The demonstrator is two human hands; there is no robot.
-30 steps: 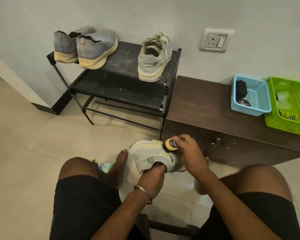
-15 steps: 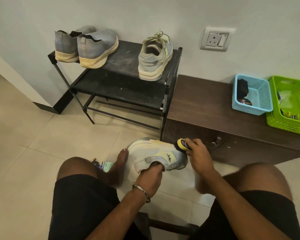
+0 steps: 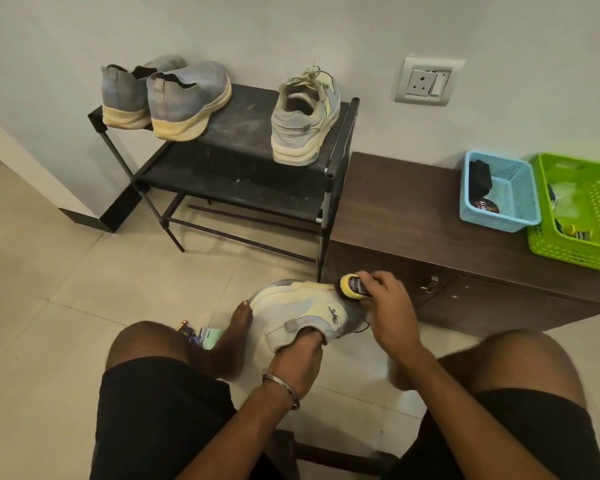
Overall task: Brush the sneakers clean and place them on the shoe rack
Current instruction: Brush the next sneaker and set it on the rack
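Note:
A grey and pale-yellow sneaker (image 3: 302,311) hangs over the floor between my knees. My left hand (image 3: 300,358) is pushed into its opening and holds it up; the fingers are hidden inside. My right hand (image 3: 387,306) grips a small yellow brush (image 3: 352,288) and presses it against the far side of that sneaker. Its matching sneaker (image 3: 303,128) stands on the top shelf of the black shoe rack (image 3: 243,133), at the right end. A pair of grey-blue knit shoes (image 3: 174,98) sits at the rack's left end.
A dark wooden cabinet (image 3: 413,216) stands right of the rack, carrying a blue basket (image 3: 510,202) and a green basket (image 3: 589,216). A wall socket (image 3: 426,81) is above it. Small packets (image 3: 201,336) lie on the tiled floor by my left foot (image 3: 236,323).
The brush in my right hand slid right along the sneaker's far side, then came back left a little. My left hand kept the sneaker in about the same place.

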